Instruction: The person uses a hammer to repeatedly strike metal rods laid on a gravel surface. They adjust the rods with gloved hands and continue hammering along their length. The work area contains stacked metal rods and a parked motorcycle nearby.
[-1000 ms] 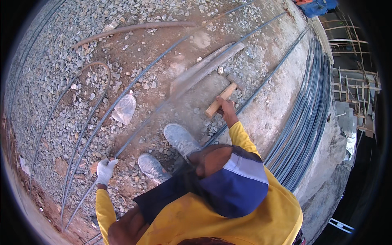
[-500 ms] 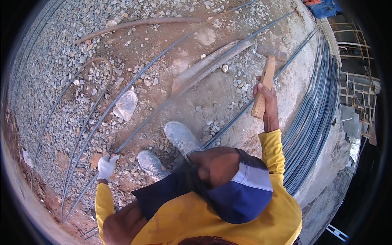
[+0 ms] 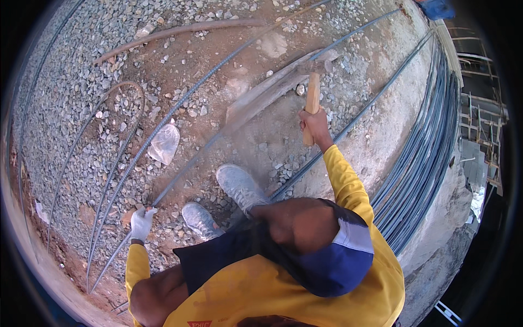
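Note:
My left hand [image 3: 141,224], in a white glove, is closed around a steel reinforcing bar [image 3: 185,168] low on the left. From there the bar runs up and right, along a long greyish beam [image 3: 256,101] lying on the dirt. My bare right hand [image 3: 318,126] grips the wooden handle of a sledgehammer [image 3: 312,94]. Its dull metal head appears in front of the beam's far end, near the bar; whether they touch I cannot tell.
Thick bundled steel bars [image 3: 419,158] lie along the right. Loose bars cross the gravel [image 3: 71,92] on the left, near a bent bar [image 3: 143,103] and a clear plastic bag [image 3: 164,144]. A curved brown pipe [image 3: 185,31] lies farther off. My shoes [image 3: 238,185] stand on dirt.
My right hand has swung the sledgehammer leftward, from beside the right-hand bar to over the beam's far end. My left hand stays in nearly the same place on its bar.

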A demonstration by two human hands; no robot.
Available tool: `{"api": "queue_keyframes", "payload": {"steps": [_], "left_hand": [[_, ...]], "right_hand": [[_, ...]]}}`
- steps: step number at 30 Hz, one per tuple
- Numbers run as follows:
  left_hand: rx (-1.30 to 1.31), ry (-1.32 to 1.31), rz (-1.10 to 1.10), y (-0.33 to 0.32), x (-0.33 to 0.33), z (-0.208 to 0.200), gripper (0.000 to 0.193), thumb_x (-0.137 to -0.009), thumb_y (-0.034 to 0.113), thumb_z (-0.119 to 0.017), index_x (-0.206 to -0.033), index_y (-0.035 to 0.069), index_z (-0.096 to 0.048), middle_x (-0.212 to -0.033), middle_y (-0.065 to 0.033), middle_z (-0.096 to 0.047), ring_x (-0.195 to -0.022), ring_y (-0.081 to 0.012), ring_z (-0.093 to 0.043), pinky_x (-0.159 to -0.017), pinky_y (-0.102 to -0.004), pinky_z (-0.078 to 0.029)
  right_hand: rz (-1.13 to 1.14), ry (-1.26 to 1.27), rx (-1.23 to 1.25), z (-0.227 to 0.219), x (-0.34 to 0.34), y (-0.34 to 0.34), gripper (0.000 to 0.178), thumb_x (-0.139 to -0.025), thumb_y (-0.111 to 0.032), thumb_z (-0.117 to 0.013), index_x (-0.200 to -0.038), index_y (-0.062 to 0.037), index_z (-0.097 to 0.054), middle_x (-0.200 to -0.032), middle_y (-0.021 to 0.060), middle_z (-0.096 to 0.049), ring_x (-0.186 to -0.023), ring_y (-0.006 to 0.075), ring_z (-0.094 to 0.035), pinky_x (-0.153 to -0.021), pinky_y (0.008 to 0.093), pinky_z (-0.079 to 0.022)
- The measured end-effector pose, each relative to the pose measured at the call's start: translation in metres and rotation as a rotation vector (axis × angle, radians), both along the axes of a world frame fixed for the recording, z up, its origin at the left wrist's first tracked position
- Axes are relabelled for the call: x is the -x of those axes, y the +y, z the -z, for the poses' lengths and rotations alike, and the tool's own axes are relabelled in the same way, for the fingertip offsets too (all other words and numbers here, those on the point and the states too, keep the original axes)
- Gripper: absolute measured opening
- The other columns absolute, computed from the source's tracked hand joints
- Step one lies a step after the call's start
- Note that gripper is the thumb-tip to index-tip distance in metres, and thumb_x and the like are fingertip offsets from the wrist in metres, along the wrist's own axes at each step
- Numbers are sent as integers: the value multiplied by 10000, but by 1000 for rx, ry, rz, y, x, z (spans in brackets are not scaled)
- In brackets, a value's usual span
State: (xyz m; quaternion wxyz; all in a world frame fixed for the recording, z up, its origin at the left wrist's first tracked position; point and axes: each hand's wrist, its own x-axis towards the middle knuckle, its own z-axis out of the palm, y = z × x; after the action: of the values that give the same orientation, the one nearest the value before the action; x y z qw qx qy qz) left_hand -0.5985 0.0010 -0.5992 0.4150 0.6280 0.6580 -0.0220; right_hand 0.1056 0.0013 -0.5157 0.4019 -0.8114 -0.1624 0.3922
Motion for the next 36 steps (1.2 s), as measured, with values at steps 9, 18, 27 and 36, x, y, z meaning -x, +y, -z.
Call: {"api": "queue_keyframes", "payload": {"steps": [9,18,27,36], "left_hand": [[-143,16,35,-20,-18,-10,279,-953,249,-804,-883,2,-694,-701,-184,-654,-593,-253,-586,-623,-360,-491],[-238,16,102,-27,-6,8,296,-948,192,-817,-820,-10,-642,-648,-188,-594,-544,-283,-507,-561,-388,-442],[-186,117,120,-23,-13,-3,412,-928,342,-828,-803,-4,-642,-665,-240,-591,-587,-409,-555,-579,-452,-464],[23,22,56,-7,-2,7,366,-938,370,-801,-902,14,-723,-724,-230,-652,-660,-400,-626,-640,-441,-494]], "right_hand": [[-89,-356,-536,-144,-58,-28,264,-987,-130,-768,-1119,23,-598,-790,65,-643,-639,148,-648,-585,299,-534],[143,-559,-965,-173,-23,48,166,-1026,-50,-716,-999,6,-562,-743,79,-634,-643,167,-646,-650,344,-566],[-134,-117,-216,-48,-64,-28,200,-960,-107,-741,-1069,5,-615,-745,44,-621,-543,144,-597,-523,303,-499],[-3,-481,-1127,-212,-80,47,181,-987,-83,-760,-961,-2,-600,-748,63,-636,-603,154,-632,-564,308,-527]]}}
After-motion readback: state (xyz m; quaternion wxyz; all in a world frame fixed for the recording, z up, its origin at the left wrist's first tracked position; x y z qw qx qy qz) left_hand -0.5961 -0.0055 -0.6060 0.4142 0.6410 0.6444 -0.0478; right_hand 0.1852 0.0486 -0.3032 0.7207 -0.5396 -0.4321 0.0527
